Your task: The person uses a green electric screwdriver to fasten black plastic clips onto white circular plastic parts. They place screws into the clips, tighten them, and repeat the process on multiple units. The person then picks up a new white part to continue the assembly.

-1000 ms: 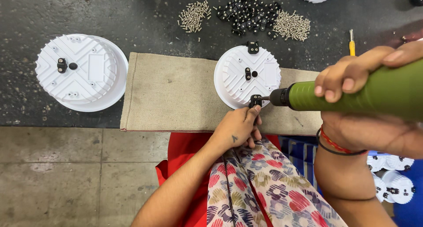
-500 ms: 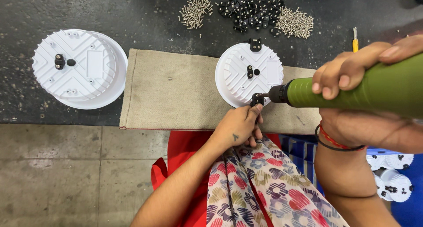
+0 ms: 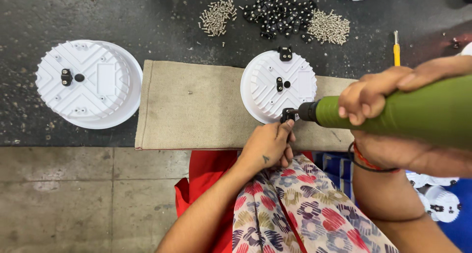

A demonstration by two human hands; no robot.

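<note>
A round white ribbed plastic housing lies on a beige cloth mat, with a black bracket at its far rim and another near its middle. My right hand grips a green electric screwdriver, whose black tip meets a small black bracket at the housing's near rim. My left hand pinches that bracket from below, fingers closed on it.
A second white housing sits on the dark bench at the left. Piles of silver screws, black brackets and more screws lie at the back. A yellow-handled tool lies right. More white housings sit lower right.
The hands, screwdriver and housing keep the same hold and contact. The view has shifted slightly, nothing else visibly differs.
</note>
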